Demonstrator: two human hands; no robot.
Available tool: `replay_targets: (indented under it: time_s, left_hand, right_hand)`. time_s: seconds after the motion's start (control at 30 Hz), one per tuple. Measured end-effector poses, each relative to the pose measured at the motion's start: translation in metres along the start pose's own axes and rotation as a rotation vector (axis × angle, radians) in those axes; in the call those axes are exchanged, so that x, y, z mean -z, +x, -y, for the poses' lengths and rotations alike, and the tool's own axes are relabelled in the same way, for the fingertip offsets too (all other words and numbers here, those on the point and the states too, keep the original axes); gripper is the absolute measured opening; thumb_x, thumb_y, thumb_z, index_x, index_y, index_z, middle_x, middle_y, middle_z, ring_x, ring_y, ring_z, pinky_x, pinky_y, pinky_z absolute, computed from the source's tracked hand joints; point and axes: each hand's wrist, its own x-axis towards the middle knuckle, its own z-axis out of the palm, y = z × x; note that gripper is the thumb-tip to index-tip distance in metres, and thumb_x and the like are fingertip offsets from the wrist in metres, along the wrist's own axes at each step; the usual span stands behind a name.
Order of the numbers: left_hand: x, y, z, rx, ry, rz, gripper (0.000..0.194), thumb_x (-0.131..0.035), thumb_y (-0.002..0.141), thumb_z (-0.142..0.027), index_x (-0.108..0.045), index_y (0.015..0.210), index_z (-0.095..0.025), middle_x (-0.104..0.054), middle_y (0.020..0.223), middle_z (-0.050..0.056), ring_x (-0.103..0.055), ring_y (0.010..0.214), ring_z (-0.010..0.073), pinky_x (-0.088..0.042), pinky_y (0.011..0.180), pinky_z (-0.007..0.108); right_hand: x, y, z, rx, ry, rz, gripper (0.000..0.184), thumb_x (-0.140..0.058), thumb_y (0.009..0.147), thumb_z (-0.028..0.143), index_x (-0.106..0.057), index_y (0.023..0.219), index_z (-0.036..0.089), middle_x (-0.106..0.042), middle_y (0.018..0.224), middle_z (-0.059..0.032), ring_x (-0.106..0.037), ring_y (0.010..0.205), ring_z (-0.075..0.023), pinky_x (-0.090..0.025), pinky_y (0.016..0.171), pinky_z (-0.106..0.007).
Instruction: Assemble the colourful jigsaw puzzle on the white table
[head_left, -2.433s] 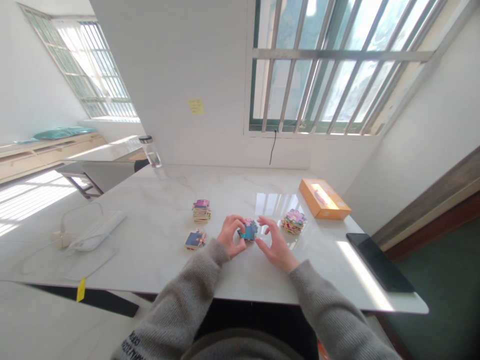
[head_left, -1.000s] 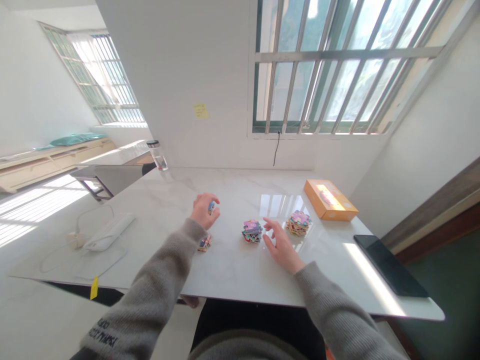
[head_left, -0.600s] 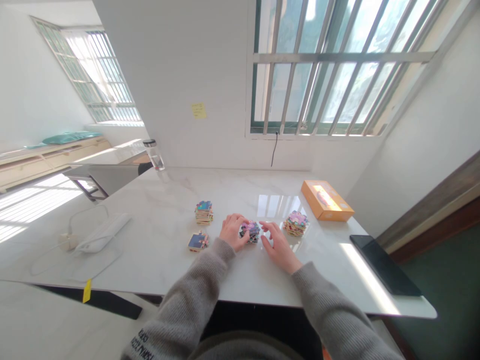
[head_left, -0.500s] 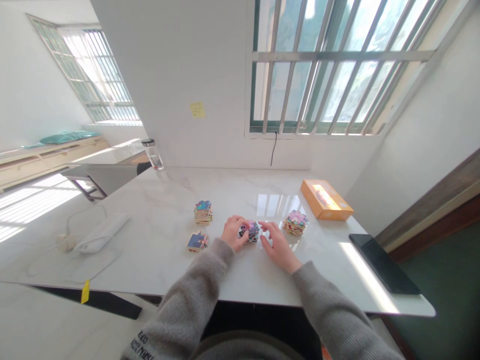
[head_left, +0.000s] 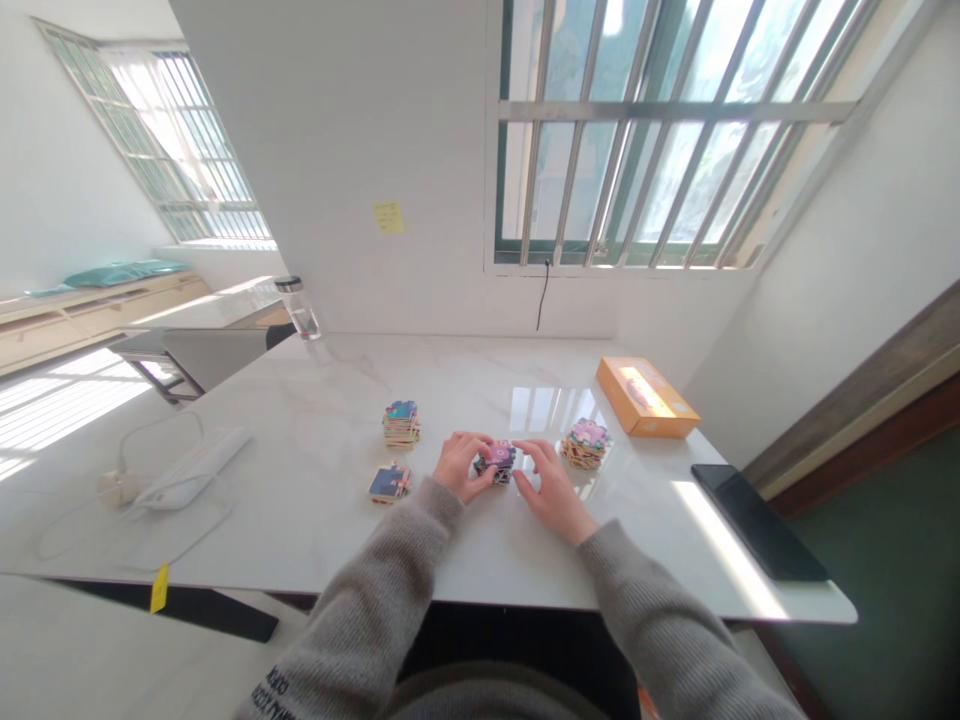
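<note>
A small stack of jigsaw puzzle pieces [head_left: 501, 456], pink and dark on top, lies on the table between my hands. My left hand [head_left: 459, 466] is curled around its left side, thumb at the front and fingers at the back. At the right edge of the stack, my right hand [head_left: 553, 490] has its thumb and fingers apart, the tips very close to or touching the pieces. A taller stack of pieces [head_left: 586, 443] with a pink top stands just right of that hand. To the left are a blue-topped stack [head_left: 401, 424] and a lower stack [head_left: 390, 483].
An orange box [head_left: 646, 398] sits at the back right of the white table [head_left: 465, 370], with a black tablet [head_left: 757, 522] in front of it. A clear bottle [head_left: 300, 308] stands at the far left corner. A white power strip [head_left: 195, 470] and its cable lie at left.
My right hand's fingertips have come in closer to the stack's right edge. My left hand stays at the stack. The whole view has shifted slightly.
</note>
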Motion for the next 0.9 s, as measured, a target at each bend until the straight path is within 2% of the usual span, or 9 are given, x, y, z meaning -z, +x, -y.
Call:
replay_targets:
  time_s: [0.13, 0.4, 0.6, 0.67, 0.77, 0.9]
  left_hand:
    - [0.001, -0.001, -0.004, -0.062, -0.08, -0.023, 0.019, -0.071, 0.074, -0.017, -0.056, 0.083, -0.024, -0.072, 0.105, 0.005, -0.062, 0.1, 0.0248, -0.047, 0.092, 0.044]
    - [0.002, 0.0, -0.013, -0.095, -0.166, -0.025, 0.031, -0.068, 0.067, -0.008, -0.053, 0.089, -0.024, -0.068, 0.104, 0.006, -0.06, 0.1, 0.0249, -0.049, 0.09, 0.043]
    - [0.008, -0.002, -0.016, -0.042, -0.076, -0.046, 0.035, -0.06, 0.061, 0.0, -0.047, 0.083, -0.024, -0.067, 0.106, 0.006, -0.056, 0.101, 0.0255, -0.047, 0.094, 0.043]
    - [0.018, 0.0, -0.016, -0.036, -0.016, -0.032, 0.035, -0.059, 0.061, 0.0, -0.048, 0.084, -0.024, -0.068, 0.108, 0.005, -0.055, 0.104, 0.0262, -0.045, 0.097, 0.044]
    - [0.043, 0.007, -0.009, -0.012, 0.071, 0.008, 0.031, -0.06, 0.064, -0.005, -0.05, 0.086, -0.024, -0.068, 0.11, 0.005, -0.055, 0.107, 0.0272, -0.042, 0.1, 0.046]
    - [0.089, 0.023, 0.027, 0.126, 0.159, -0.07, 0.025, -0.059, 0.066, -0.009, -0.052, 0.086, -0.024, -0.068, 0.11, 0.006, -0.056, 0.105, 0.0279, -0.042, 0.101, 0.05]
  right_hand:
    - [0.001, 0.001, 0.001, 0.059, 0.015, 0.005, 0.04, -0.056, 0.096, 0.021, -0.051, 0.135, 0.028, -0.058, 0.13, -0.0104, -0.053, 0.122, -0.0265, -0.051, 0.1, -0.048]
    - [0.002, 0.0, 0.0, 0.075, 0.024, 0.001, 0.042, -0.061, 0.095, 0.024, -0.051, 0.135, 0.028, -0.064, 0.122, -0.0101, -0.056, 0.113, -0.0272, -0.054, 0.089, -0.046]
    - [0.004, 0.0, 0.004, 0.036, 0.039, -0.083, 0.048, -0.055, 0.095, 0.025, -0.042, 0.141, 0.025, -0.059, 0.12, -0.0114, -0.058, 0.106, -0.0248, -0.055, 0.081, -0.041]
    - [0.005, 0.0, 0.004, 0.022, 0.03, -0.107, 0.048, -0.051, 0.096, 0.025, -0.041, 0.142, 0.025, -0.058, 0.117, -0.0112, -0.058, 0.104, -0.0242, -0.054, 0.08, -0.04]
    - [0.004, 0.001, 0.003, 0.006, 0.012, -0.095, 0.048, -0.05, 0.096, 0.025, -0.04, 0.142, 0.025, -0.058, 0.114, -0.0111, -0.057, 0.102, -0.0242, -0.054, 0.079, -0.039]
    - [0.003, 0.0, 0.003, -0.022, 0.007, -0.067, 0.047, -0.05, 0.096, 0.026, -0.041, 0.142, 0.026, -0.057, 0.114, -0.0109, -0.057, 0.102, -0.0245, -0.055, 0.077, -0.039]
